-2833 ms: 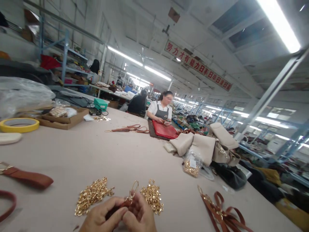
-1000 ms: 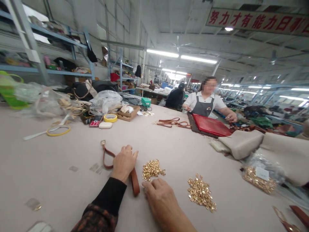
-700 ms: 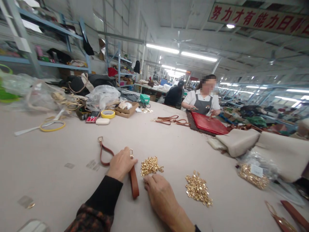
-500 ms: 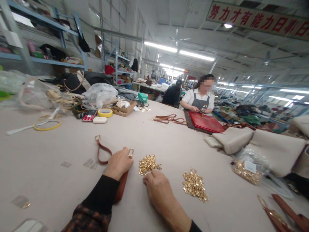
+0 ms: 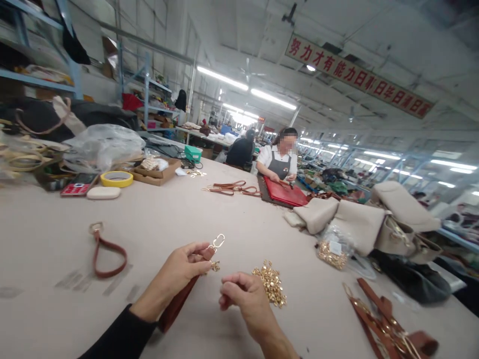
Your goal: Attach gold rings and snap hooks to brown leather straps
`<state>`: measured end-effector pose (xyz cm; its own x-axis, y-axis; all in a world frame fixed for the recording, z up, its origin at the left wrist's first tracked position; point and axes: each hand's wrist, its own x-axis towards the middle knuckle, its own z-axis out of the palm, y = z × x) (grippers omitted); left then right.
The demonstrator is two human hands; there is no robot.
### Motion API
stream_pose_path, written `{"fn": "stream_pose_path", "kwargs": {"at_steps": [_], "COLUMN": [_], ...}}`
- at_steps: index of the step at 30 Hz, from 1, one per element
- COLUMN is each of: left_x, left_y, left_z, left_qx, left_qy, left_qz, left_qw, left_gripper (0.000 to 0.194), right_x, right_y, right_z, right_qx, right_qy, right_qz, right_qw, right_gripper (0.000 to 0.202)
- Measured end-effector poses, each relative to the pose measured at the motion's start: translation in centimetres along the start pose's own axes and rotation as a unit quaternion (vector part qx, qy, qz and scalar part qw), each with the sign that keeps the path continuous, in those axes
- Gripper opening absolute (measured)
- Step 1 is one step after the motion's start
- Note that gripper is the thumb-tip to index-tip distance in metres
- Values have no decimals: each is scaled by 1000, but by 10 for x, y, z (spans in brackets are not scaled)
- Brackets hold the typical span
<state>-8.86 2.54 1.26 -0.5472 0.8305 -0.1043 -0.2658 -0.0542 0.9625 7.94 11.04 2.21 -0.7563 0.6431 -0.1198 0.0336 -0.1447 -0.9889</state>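
Note:
My left hand (image 5: 174, 276) is closed on a brown leather strap (image 5: 178, 305). The strap's gold clasp (image 5: 219, 241) stands up beyond the fingertips, and the strap hangs back beneath the wrist. Right by those fingertips shows a small cluster of gold pieces (image 5: 215, 266). My right hand (image 5: 250, 299) is a little to the right, its fingers curled together; what they pinch, if anything, is hidden. Just behind it lies a heap of small gold studs (image 5: 272, 283). A looped brown wrist strap (image 5: 108, 257) rests on the table to the left.
Across the table (image 5: 168, 214), a co-worker (image 5: 277, 162) handles a strap over a red pad (image 5: 286, 192). More brown straps (image 5: 385, 319) lie at right, near a bag of gold fittings (image 5: 333, 255) and beige bags (image 5: 359, 222). Yellow tape (image 5: 117, 179) and a cardboard box (image 5: 157, 173) stand left.
My view has turned to the right. My left hand has raised the strap's clasp end, and my right hand has lifted off the table beside the nearer stud heap.

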Motion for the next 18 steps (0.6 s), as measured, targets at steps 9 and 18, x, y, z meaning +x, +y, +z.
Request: {"fn": "stream_pose_path", "kwargs": {"at_steps": [9,18], "left_x": [-20,-24], "left_y": [-5,-8], "left_z": [39,44], "left_qx": [65,115], "left_qy": [-83,-128], "left_qz": [-11,-5], "left_qw": [994,985], "left_gripper": [19,9], "right_x": [-8,-2], "right_y": [-8,-4], "right_z": [-13,-14], "right_qx": [53,18], "right_qy": [22,9], "right_qz": [-6,3], "right_qw": [998,1000], "right_gripper": [39,26]}}
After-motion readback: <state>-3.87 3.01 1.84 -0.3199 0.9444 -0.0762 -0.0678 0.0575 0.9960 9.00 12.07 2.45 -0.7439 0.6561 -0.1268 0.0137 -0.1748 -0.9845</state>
